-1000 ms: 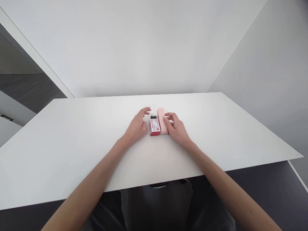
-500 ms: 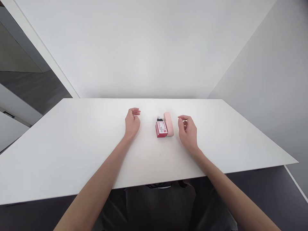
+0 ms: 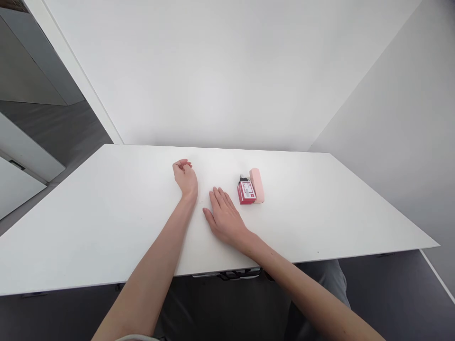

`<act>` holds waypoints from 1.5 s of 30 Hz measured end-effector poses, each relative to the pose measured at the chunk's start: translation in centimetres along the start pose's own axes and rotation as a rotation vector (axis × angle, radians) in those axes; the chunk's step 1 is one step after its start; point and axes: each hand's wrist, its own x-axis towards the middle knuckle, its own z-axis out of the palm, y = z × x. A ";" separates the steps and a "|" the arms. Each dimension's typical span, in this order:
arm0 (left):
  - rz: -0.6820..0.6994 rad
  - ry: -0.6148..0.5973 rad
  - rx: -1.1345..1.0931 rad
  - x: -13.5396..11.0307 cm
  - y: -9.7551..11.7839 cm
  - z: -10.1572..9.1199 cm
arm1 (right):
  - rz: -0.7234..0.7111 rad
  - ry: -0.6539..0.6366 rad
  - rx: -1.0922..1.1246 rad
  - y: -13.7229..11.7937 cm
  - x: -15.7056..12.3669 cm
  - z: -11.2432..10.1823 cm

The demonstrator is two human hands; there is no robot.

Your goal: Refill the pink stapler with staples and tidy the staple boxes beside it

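My right hand (image 3: pixel 226 218) lies flat on the white table (image 3: pixel 106 227), palm down, with its fingers stretched out and the thumb apart. It holds nothing. Farther back and to the left, my left hand (image 3: pixel 185 179) rests with its fingers loosely curled and shows nothing in them. To the right of my right hand's fingertips, apart from them, stands a small red and white box (image 3: pixel 247 192). A pink oblong case (image 3: pixel 257 185) leans close against the box's right side. Behind the box, a small black and silver item (image 3: pixel 243 178) is partly hidden.
A white wall (image 3: pixel 213 76) runs along the table's back edge, and a grey wall (image 3: pixel 398 118) rises on the right. At the left, a doorway post (image 3: pixel 76 71) borders a dark floor. My legs are under the table's front edge.
My right hand has moved left across the front of the box and now lies flat. My left hand has shifted slightly left and turned. The view has tilted a little; the items remain together.
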 end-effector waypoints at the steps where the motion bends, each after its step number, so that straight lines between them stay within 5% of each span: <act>1: 0.007 -0.002 0.001 0.0 -0.1 0.0 | 0.023 -0.015 -0.015 0.1 1.0 0.2; 7: 0.026 -0.009 0.016 0.0 -0.2 0.2 | 0.147 -0.006 -0.044 0.6 5.7 0.3; 13: 0.021 -0.017 0.024 -0.1 0.0 0.3 | 0.251 0.044 -0.052 1.3 7.4 0.2; 34: -0.039 -0.014 0.040 -0.4 0.8 0.4 | 0.331 0.100 -0.073 3.9 7.0 -1.0; 45: -0.044 -0.028 0.075 -0.3 1.1 0.4 | 0.426 0.152 -0.137 9.6 5.5 -3.6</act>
